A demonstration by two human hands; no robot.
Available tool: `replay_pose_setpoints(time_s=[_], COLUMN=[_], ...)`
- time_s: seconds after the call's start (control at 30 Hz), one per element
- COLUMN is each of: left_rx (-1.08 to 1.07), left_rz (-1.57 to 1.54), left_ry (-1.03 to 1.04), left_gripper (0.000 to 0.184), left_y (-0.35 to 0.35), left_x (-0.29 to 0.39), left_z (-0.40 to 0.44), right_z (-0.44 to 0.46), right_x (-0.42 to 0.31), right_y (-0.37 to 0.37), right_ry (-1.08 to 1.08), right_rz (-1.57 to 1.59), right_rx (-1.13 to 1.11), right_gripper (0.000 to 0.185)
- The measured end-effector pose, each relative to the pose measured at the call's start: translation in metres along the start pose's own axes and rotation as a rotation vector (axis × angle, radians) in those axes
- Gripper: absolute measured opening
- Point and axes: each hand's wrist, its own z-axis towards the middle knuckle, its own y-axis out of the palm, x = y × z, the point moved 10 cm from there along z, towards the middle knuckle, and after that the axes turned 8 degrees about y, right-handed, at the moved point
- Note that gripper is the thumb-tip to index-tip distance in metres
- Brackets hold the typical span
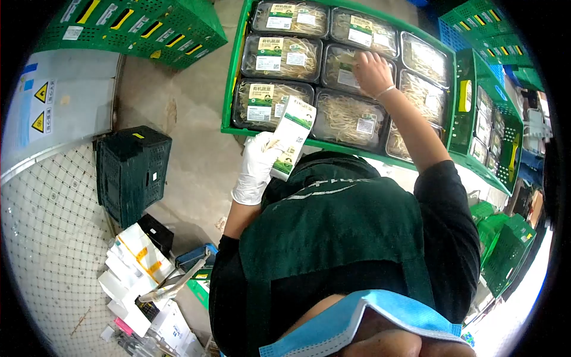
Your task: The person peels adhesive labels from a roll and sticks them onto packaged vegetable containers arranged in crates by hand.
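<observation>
My left hand, in a white glove, is closed on a strip of green-and-white labels just in front of the green crate. Bare and with a thin band at the wrist, my right hand lies over the middle tray of sprouts, fingers bent on its film near a label. Several black trays of sprouts, wrapped in clear film, fill the crate in rows. The left and middle trays at the back carry green-and-white labels; the front middle tray shows only a small white one.
A second green crate with packed trays stands at the right. Stacked green crates are at the upper left, a dark crate at the left. White boxes and papers lie at the lower left.
</observation>
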Motion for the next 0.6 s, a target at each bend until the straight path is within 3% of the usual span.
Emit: replay_pose_setpoints(time_s=[0.07,0.13,0.2,0.27,0.33,0.4,0.47,0.5,0.53,0.6], left_rx=[0.013,-0.018,-0.034,-0.063,-0.223,-0.192,-0.016,-0.009,0.012,0.006], left_rz=[-0.219,-0.188,-0.189,-0.225,0.185,0.125,-0.340,-0.169,0.071,-0.027], left_ry=[0.012,0.049,0.204,0.185,0.020,-0.023,0.241,0.356,0.258,0.164], left_gripper=[0.017,0.020,0.019,0.021,0.019,0.013,0.004,0.007,0.012,0.019], left_y=[0.001,0.003,0.009,0.010,0.009,0.018,0.026,0.023,0.017,0.015], left_x=[-0.007,-0.006,0.005,0.008,-0.005,0.012,0.052,0.056,0.040,0.019], left_z=[-0.004,-0.006,-0.003,-0.005,-0.005,-0.006,0.000,0.002,0.003,0.006], right_z=[-0.010,-0.021,-0.038,-0.072,-0.085,-0.096,-0.105,-0.104,-0.101,-0.084], right_x=[0.005,-0.001,-0.023,-0.097,-0.114,-0.126,-0.139,-0.135,-0.129,-0.106], right_y=[-0.009,-0.037,-0.018,-0.063,-0.085,-0.082,-0.085,-0.083,-0.094,-0.099], right_ry=[0.034,0.124,0.065,-0.289,-0.262,-0.324,-0.290,-0.198,-0.166,-0.169], right_rz=[-0.007,-0.002,0.811,1.117,0.824,0.883,0.934,0.876,0.859,0.785], right_rx=[0.203,0.308,-0.071,-0.358,-0.301,-0.276,-0.270,-0.250,-0.161,-0.044], right_gripper=[0.048,0.063,0.060,0.042,0.025,0.018,0.015,0.014,0.015,0.015])
